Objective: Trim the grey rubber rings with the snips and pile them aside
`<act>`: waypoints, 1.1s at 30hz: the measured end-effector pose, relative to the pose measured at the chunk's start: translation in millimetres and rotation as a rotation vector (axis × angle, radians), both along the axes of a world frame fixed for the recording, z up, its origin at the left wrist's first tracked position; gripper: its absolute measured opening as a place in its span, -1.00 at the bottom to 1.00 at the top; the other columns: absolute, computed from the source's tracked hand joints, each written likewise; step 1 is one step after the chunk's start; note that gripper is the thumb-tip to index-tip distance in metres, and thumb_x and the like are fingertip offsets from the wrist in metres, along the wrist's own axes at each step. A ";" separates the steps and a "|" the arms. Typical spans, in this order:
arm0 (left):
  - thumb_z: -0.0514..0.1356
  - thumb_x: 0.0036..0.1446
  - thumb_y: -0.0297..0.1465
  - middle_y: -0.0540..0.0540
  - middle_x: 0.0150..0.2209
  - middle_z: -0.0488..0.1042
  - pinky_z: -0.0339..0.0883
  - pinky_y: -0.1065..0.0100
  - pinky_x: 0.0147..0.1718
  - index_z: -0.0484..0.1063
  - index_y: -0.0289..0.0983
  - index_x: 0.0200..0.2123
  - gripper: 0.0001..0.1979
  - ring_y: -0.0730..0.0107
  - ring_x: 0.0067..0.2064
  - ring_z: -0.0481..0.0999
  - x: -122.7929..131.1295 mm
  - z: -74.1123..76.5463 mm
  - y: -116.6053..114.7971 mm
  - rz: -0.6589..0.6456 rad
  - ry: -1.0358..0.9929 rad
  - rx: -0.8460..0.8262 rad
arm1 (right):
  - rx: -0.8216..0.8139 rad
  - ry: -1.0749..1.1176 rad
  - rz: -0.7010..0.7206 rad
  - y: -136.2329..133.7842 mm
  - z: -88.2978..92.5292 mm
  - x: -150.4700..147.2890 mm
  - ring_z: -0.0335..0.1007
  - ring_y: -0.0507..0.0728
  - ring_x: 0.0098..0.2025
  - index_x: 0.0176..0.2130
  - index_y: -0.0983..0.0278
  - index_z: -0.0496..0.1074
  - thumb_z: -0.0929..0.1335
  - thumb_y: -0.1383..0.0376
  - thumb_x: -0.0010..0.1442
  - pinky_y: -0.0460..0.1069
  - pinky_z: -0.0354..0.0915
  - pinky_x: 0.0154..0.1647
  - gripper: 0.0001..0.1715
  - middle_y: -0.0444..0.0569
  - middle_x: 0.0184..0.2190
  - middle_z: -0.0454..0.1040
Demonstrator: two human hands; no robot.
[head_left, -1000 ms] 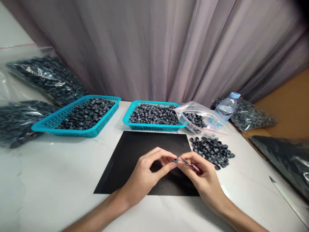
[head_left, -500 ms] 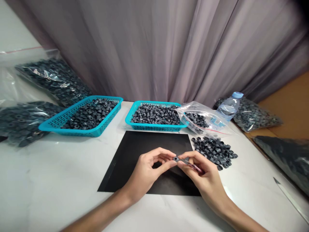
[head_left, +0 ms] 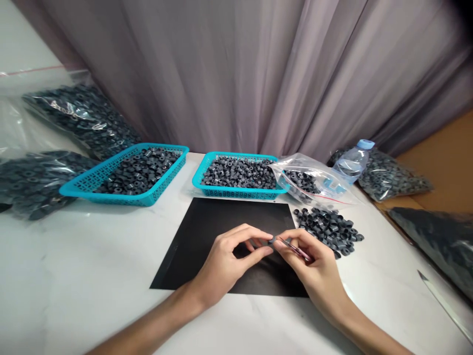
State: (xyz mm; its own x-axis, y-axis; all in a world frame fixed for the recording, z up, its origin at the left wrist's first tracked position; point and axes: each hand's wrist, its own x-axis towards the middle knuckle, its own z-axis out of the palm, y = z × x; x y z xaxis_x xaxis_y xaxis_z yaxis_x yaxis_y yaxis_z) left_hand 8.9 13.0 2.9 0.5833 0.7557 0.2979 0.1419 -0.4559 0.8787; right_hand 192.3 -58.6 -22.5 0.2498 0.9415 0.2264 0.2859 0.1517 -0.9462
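Observation:
My left hand [head_left: 229, 261] pinches a small dark grey ring [head_left: 272, 240] between thumb and fingertips, above a black mat [head_left: 207, 231] on the white table. My right hand [head_left: 314, 266] grips a thin pink-handled tool [head_left: 295, 248] whose tip meets the ring. Both hands hover over the mat's right half. A loose pile of grey rings [head_left: 328, 229] lies just right of the mat, close to my right hand.
Two teal baskets [head_left: 111, 190] [head_left: 207, 172] of grey rings stand behind the mat. An open clear bag [head_left: 314, 180] of rings and a water bottle [head_left: 351, 162] sit at the back right. Filled bags [head_left: 74, 118] lie at the left and right. A curtain hangs behind.
The hands have stayed together over the mat; the ring has turned slightly in my left fingers. The view has shifted a little.

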 end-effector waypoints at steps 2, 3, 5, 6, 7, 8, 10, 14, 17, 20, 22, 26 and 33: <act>0.31 0.21 -0.39 -0.01 -0.22 0.60 0.40 0.44 -0.17 0.61 -0.21 -0.21 -0.91 0.43 -0.21 0.57 0.9 0.7 0.1 0.008 0.003 0.017 | -0.006 -0.006 0.006 1.0 1.1 -0.3 -0.02 -0.01 -0.54 -0.28 0.24 0.49 0.41 0.07 0.26 -0.07 -0.02 -0.51 -0.72 -0.25 -0.59 0.10; 0.30 0.22 -0.40 -0.01 -0.23 0.61 0.40 0.43 -0.14 0.61 -0.23 -0.24 -0.92 0.41 -0.19 0.58 1.6 1.2 0.1 0.017 0.001 0.014 | -0.009 -0.011 0.010 1.4 1.3 -0.3 -0.02 -0.01 -0.54 -0.29 0.24 0.49 0.41 0.07 0.26 -0.07 -0.02 -0.51 -0.72 -0.25 -0.59 0.10; 0.30 0.22 -0.40 -0.01 -0.23 0.63 0.40 0.43 -0.12 0.61 -0.24 -0.26 -0.93 0.40 -0.17 0.59 2.9 2.2 -0.3 0.022 0.003 -0.023 | -0.018 -0.021 0.015 1.9 0.8 -0.2 -0.02 -0.01 -0.54 -0.29 0.24 0.49 0.41 0.07 0.26 -0.07 -0.02 -0.51 -0.72 -0.25 -0.59 0.11; 0.31 0.21 -0.39 -0.01 -0.23 0.64 0.41 0.43 -0.12 0.61 -0.24 -0.26 -0.93 0.40 -0.17 0.59 3.4 2.6 -0.4 0.013 0.004 -0.051 | -0.026 -0.026 0.017 1.9 0.2 0.1 -0.02 -0.01 -0.54 -0.29 0.24 0.49 0.41 0.07 0.26 -0.07 -0.02 -0.51 -0.72 -0.24 -0.59 0.13; 0.32 0.20 -0.39 0.00 -0.23 0.64 0.41 0.43 -0.13 0.60 -0.23 -0.24 -0.92 0.40 -0.18 0.60 3.7 2.7 -0.5 0.002 0.003 -0.079 | -0.037 -0.031 0.018 1.8 -0.6 0.3 -0.01 -0.01 -0.53 -0.29 0.24 0.50 0.41 0.07 0.26 -0.07 -0.02 -0.50 -0.72 -0.24 -0.59 0.15; 0.32 0.19 -0.38 0.00 -0.24 0.64 0.42 0.44 -0.14 0.60 -0.23 -0.22 -0.90 0.40 -0.19 0.60 3.8 2.7 -0.6 -0.007 0.000 -0.106 | -0.049 -0.036 0.019 1.6 -1.3 0.6 0.01 -0.01 -0.53 -0.29 0.24 0.50 0.41 0.06 0.25 -0.07 -0.01 -0.50 -0.71 -0.23 -0.58 0.19; 0.33 0.19 -0.36 0.01 -0.25 0.63 0.42 0.43 -0.15 0.58 -0.24 -0.19 -0.87 0.41 -0.21 0.59 3.5 1.8 -0.4 -0.013 -0.011 -0.147 | -0.066 -0.041 0.021 1.3 -2.1 0.8 0.05 0.00 -0.52 -0.29 0.24 0.50 0.42 0.05 0.25 -0.06 0.01 -0.49 -0.70 -0.19 -0.54 0.29; 0.30 0.23 -0.30 0.01 -0.19 0.63 0.40 0.44 -0.14 0.61 -0.17 -0.13 -0.83 0.40 -0.15 0.59 2.4 -1.8 1.0 -0.015 -0.010 -0.184 | -0.063 -0.026 0.028 1.1 -0.9 0.2 0.13 0.01 -0.50 -0.29 0.24 0.50 0.41 0.04 0.24 -0.07 0.03 -0.49 -0.68 -0.14 -0.49 0.38; 0.28 0.25 -0.32 0.01 -0.14 0.63 0.38 0.42 -0.05 0.64 -0.13 -0.13 -0.84 0.36 -0.07 0.59 2.8 -4.4 2.7 -0.035 -0.031 -0.222 | -0.052 -0.020 0.028 1.1 1.5 0.1 0.17 0.02 -0.48 -0.29 0.24 0.49 0.41 0.03 0.25 -0.08 0.07 -0.50 -0.68 -0.14 -0.49 0.38; 0.31 0.21 -0.35 -0.02 -0.13 0.64 0.39 0.39 0.00 0.63 -0.17 -0.13 -0.84 0.33 -0.05 0.60 3.7 -5.3 4.6 -0.056 -0.108 -0.366 | -0.032 -0.029 0.016 1.4 3.6 0.9 0.25 0.04 -0.42 -0.30 0.24 0.49 0.38 0.05 0.28 -0.09 0.15 -0.45 -0.68 -0.12 -0.44 0.41; 0.34 0.18 -0.34 -0.03 -0.15 0.65 0.42 0.40 -0.02 0.62 -0.20 -0.12 -0.81 0.34 -0.08 0.61 3.9 -4.4 5.4 -0.050 -0.152 -0.459 | -0.017 -0.040 0.005 1.8 4.2 1.2 0.30 0.06 -0.38 -0.33 0.25 0.48 0.35 0.05 0.31 -0.09 0.19 -0.41 -0.66 -0.10 -0.40 0.44; 0.33 0.19 -0.32 -0.04 -0.21 0.65 0.44 0.42 -0.08 0.62 -0.21 -0.09 -0.77 0.39 -0.17 0.61 3.5 -0.3 5.7 -0.017 -0.174 -0.516 | -0.022 -0.043 0.018 2.1 3.6 0.6 0.36 0.10 -0.32 -0.32 0.26 0.48 0.32 0.04 0.33 -0.08 0.22 -0.37 -0.63 -0.09 -0.40 0.45; 0.31 0.20 -0.27 -0.10 -0.20 0.69 0.41 0.35 0.02 0.62 -0.26 -0.04 -0.70 0.31 -0.10 0.63 6.4 4.4 3.8 0.020 -0.168 -0.629 | -0.032 -0.029 0.045 0.4 4.1 -0.5 0.37 0.09 -0.31 -0.30 0.26 0.47 0.31 0.05 0.35 -0.08 0.25 -0.31 -0.65 -0.10 -0.40 0.45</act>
